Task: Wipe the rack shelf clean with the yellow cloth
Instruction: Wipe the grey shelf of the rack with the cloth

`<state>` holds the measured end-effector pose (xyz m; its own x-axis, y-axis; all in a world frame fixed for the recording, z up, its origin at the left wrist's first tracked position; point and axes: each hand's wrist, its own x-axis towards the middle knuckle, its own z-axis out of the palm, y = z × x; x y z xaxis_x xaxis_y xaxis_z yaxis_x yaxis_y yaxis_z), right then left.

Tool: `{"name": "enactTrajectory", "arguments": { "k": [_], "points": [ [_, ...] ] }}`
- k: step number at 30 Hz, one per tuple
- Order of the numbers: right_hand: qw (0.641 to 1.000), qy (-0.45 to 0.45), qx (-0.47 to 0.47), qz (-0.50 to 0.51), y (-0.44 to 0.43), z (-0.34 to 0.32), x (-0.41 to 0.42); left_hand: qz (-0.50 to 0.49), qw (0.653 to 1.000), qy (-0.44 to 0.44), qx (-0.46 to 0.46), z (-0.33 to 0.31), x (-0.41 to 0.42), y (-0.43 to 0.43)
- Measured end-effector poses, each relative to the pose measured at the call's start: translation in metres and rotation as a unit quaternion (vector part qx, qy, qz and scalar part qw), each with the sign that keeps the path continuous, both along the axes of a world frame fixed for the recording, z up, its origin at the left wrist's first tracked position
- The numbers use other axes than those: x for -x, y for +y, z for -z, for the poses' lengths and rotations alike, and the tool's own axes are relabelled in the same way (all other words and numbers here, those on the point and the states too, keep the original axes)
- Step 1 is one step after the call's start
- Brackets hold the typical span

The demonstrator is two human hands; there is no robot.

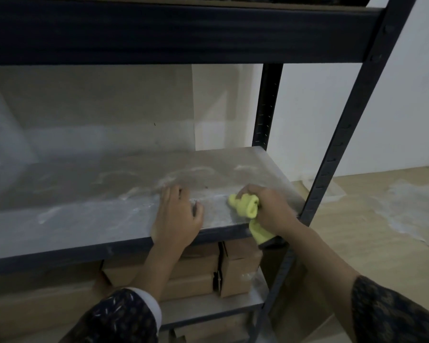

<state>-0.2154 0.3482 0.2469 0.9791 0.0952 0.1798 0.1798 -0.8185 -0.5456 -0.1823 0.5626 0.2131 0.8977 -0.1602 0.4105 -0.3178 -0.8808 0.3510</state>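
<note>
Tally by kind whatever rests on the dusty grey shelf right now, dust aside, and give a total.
Hands: 2 (left hand flat on the board, right hand gripping the cloth)
Yellow cloth: 1
Total: 3

No readable writing on the rack shelf (97,214)

The cardboard boxes (235,273) below it, the dark upright (344,134) and the yellow cloth (245,206) show no word, label, brand or number legible in the dim light.

Bunched yellow cloth (246,205) on dusty grey rack shelf (109,206), near right front corner
</note>
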Motion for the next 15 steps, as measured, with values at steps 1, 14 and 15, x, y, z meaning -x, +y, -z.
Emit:
{"name": "enactTrajectory", "arguments": {
  "k": [1, 14, 15],
  "points": [
    [0.998, 0.009, -0.043, -0.053, 0.001, -0.005, 0.009, -0.001, 1.000, 0.000, -0.001, 0.000, 0.001, 0.000],
    [0.995, -0.050, 0.039, 0.081, -0.002, 0.006, -0.011, -0.011, 0.999, 0.029, -0.004, -0.004, 0.002, -0.001],
    [0.998, -0.050, 0.004, 0.035, 0.000, 0.006, -0.002, -0.012, 1.000, 0.028, -0.005, -0.003, 0.003, -0.001]
  ]
}}
